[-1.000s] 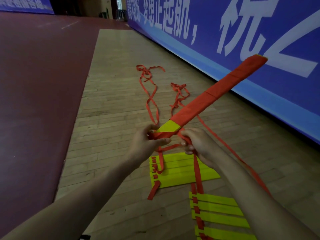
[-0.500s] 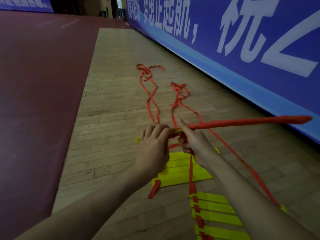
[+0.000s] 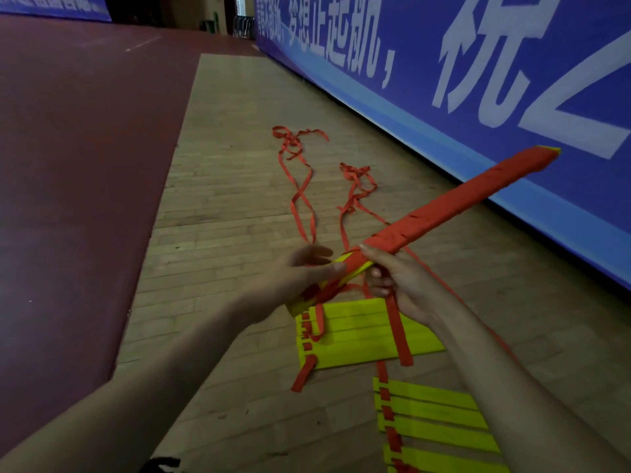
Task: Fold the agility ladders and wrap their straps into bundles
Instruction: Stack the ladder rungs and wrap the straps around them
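White characters "梦想止起航," on blue wall banner (image 3: pixel 426 83)

Sports hall: wooden court floor (image 3: pixel 239 199), wall banner (image 3: pixel 478 80).

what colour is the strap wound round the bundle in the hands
Red strap, over yellow rungs; head view.

A folded ladder bundle (image 3: pixel 444 208), yellow rungs stacked flat and wound almost end to end in red strap, slants from frame centre up toward the upper right, off the floor; yellow shows at both tips. Below it, at lower centre, a stack of yellow rungs (image 3: pixel 362 332) lies flat on the wooden floor, red strap threaded down its left edge. A second fanned stack (image 3: pixel 433 425) lies at lower right. Two loose red straps (image 3: pixel 300 186) trail in twisting lines toward upper centre, ending in tangles.
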